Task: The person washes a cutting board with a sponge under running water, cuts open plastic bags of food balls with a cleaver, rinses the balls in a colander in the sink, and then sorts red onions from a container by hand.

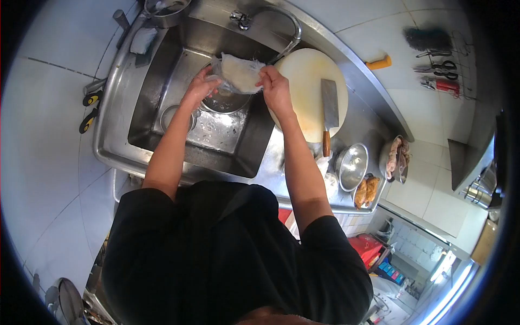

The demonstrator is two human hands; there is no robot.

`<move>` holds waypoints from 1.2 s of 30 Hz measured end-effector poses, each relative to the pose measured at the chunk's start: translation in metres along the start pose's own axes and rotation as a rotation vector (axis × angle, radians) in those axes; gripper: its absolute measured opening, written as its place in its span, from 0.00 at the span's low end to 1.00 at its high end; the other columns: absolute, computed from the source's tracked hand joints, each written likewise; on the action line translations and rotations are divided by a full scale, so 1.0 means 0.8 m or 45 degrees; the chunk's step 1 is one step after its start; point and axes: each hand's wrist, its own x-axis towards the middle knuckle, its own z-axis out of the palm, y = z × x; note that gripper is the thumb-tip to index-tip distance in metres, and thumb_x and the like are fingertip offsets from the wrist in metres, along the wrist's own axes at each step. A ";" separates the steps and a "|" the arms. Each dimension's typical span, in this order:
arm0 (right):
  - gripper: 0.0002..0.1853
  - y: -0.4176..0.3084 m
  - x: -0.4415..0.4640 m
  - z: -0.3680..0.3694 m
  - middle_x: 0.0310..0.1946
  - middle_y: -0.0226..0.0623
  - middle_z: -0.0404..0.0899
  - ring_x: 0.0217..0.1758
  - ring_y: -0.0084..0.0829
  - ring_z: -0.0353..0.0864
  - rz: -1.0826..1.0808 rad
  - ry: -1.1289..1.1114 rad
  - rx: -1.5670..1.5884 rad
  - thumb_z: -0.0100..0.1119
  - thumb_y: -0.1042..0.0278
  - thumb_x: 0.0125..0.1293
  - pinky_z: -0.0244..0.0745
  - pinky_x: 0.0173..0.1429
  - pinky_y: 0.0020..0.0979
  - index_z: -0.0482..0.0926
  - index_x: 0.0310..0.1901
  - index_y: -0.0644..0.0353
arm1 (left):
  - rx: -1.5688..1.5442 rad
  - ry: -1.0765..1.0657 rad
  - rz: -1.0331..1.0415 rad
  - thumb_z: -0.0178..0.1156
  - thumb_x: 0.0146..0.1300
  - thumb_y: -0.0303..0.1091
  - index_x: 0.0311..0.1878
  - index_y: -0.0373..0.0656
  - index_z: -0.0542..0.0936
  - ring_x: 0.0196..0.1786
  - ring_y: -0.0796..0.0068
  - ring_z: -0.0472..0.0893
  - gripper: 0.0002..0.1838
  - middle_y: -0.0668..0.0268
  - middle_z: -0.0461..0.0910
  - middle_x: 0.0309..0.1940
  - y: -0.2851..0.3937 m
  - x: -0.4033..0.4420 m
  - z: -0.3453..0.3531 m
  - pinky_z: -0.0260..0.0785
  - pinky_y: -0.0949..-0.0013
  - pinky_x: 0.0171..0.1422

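A steel counter [122, 151] spans the scene, with a deep sink [216, 132] set into its left part. Right of the sink stands a round chopping board [297, 100], stained yellowish in places. Inside the sink, beneath the hands, sits a round bowl [226, 110]; a smaller round vessel [169, 116] lies to its left, partly hidden by the left forearm. A curved faucet [295, 24] arches at the sink's rear edge. A cleaver [330, 104] lies flat on the board, its wooden handle toward the person. Beyond it rest a steel bowl [353, 168] and, near the counter's end, browned meat [366, 191]. The bag [239, 73], translucent with pale contents, is held above the sink, over the bowl. The right hand [275, 86] pinches its right edge between thumb and fingers. The left hand [201, 88] meets its left end with fingers parted; whether they grip the film cannot be told.
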 end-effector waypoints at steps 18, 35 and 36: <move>0.08 -0.061 -0.103 0.095 0.36 0.39 0.82 0.39 0.27 0.85 0.053 -0.433 0.175 0.55 0.72 0.73 0.77 0.46 0.29 0.78 0.49 0.65 | -0.170 0.062 0.157 0.67 0.66 0.39 0.56 0.37 0.80 0.51 0.73 0.80 0.20 0.64 0.83 0.50 0.003 -0.114 -0.002 0.72 0.66 0.57; 0.11 0.073 -0.212 -0.002 0.39 0.36 0.83 0.41 0.28 0.84 0.699 -0.624 0.461 0.59 0.68 0.73 0.80 0.49 0.28 0.80 0.52 0.62 | 0.772 1.712 -0.536 0.69 0.56 0.44 0.59 0.30 0.77 0.55 0.47 0.82 0.33 0.43 0.83 0.50 -0.317 -0.637 -0.321 0.72 0.55 0.61; 0.11 0.070 -0.217 -0.009 0.39 0.36 0.82 0.41 0.28 0.84 0.702 -0.625 0.428 0.59 0.67 0.73 0.80 0.49 0.28 0.80 0.52 0.61 | 0.854 1.731 -0.650 0.70 0.54 0.46 0.58 0.32 0.77 0.55 0.45 0.81 0.33 0.44 0.83 0.49 -0.368 -0.668 -0.349 0.71 0.54 0.62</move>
